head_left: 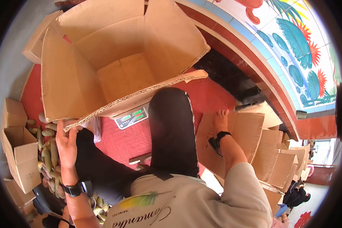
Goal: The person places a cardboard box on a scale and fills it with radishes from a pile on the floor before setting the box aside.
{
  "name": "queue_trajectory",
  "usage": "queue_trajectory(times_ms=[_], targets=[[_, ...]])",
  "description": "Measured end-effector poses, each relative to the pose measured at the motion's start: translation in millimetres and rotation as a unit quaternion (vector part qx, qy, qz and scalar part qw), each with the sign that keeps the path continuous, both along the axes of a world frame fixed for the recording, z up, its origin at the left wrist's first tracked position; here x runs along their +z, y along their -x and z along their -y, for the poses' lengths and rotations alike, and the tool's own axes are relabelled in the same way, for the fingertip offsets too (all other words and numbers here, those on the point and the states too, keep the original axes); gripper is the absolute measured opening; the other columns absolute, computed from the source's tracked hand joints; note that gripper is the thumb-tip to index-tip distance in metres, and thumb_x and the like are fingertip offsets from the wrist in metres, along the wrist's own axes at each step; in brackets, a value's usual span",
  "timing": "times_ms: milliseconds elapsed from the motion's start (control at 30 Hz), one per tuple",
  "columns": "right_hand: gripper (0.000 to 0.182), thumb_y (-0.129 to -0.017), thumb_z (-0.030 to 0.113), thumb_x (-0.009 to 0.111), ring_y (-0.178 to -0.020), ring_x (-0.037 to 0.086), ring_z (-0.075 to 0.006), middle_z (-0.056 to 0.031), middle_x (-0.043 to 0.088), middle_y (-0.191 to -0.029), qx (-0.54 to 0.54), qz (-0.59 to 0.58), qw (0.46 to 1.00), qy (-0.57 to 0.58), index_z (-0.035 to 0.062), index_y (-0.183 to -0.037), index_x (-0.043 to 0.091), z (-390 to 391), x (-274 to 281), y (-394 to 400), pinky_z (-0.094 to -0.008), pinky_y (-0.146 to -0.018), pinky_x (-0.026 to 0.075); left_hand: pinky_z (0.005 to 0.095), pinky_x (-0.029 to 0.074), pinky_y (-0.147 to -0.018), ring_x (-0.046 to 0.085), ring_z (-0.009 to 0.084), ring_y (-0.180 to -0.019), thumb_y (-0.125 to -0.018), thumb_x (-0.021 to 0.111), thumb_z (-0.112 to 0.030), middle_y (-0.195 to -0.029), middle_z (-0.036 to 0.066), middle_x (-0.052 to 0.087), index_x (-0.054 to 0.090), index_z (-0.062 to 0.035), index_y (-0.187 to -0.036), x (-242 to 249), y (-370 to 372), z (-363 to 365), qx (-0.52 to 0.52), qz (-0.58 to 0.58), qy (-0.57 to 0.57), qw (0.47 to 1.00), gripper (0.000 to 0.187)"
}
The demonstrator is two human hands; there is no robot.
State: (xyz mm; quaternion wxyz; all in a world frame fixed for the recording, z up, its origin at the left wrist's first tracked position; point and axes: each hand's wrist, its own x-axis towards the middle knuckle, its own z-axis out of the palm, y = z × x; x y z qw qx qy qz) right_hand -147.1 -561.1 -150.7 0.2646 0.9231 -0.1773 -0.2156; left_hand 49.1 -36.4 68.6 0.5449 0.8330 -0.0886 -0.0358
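My left hand (67, 142) grips the lower left flap edge of a large open cardboard box (121, 76). The box is tilted toward me and its visible inside is bare. My right hand (220, 122) is at the top edge of a brown cardboard carton (231, 142) beside my right knee, its fingers bent over the edge. A dark wristband (223, 134) is on that wrist. Behind the large box's near flap, a scale (131, 117) with lit green displays is partly hidden on the red floor.
Long green-brown vegetables or tubers (49, 155) are heaped at left, next to a small open carton (21, 155). More folded cartons (279, 167) lean at right. A tiled wall with a painted mural (296, 57) rises behind. Another person (295, 195) is at the lower right.
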Motion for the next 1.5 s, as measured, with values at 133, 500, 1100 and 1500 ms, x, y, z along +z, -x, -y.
queue_trajectory(times_ms=[133,500,1100,1500], targets=[[0.057,-0.062,0.034,0.068,-0.109,0.042,-0.0323,-0.0138,0.053,-0.106,0.030,0.036,0.999,-0.003,0.0036,-0.108,0.055,-2.9,-7.7,41.0,-0.0502,-0.102,0.018,0.0227,0.043,-0.072,0.054,0.0111,-0.075,-0.088,0.048,-0.005,-0.085,0.006,0.058,0.042,0.0061,-0.115,0.9,1.5,2.3,0.004,0.014,0.013,1.000,0.030],[0.032,-0.079,0.016,0.044,-0.106,0.042,-0.0302,-0.0127,0.051,-0.106,0.056,0.048,0.997,-0.001,0.0069,-0.107,0.055,-12.3,-3.9,199.3,-0.0485,-0.098,0.025,0.0244,0.045,-0.079,0.057,0.0132,-0.080,-0.090,0.048,-0.012,-0.093,0.010,0.059,0.030,0.0074,-0.127,-8.9,-1.6,-3.7,-0.008,-0.009,0.021,1.000,0.045],[0.028,-0.079,0.019,0.057,-0.090,0.057,-0.0344,-0.0201,0.059,-0.095,-0.107,0.178,0.946,-0.250,0.0033,-0.102,0.059,32.0,41.5,86.8,-0.0404,-0.079,0.045,0.0326,0.047,-0.060,0.060,0.0244,-0.068,-0.080,0.057,-0.011,-0.082,0.013,0.061,0.041,0.0026,-0.114,-11.2,9.4,4.9,-0.003,0.123,-0.033,0.992,0.040],[0.031,-0.093,0.016,0.042,-0.100,0.054,-0.0243,-0.0170,0.054,-0.112,0.052,0.490,0.695,-0.524,-0.0039,-0.115,0.049,-64.9,145.5,-156.8,-0.0324,-0.086,0.042,0.0379,0.047,-0.066,0.059,0.0312,-0.074,-0.078,0.058,-0.011,-0.082,0.012,0.060,0.038,0.0002,-0.118,-6.9,19.2,-0.8,0.031,0.138,-0.017,0.990,0.045]])
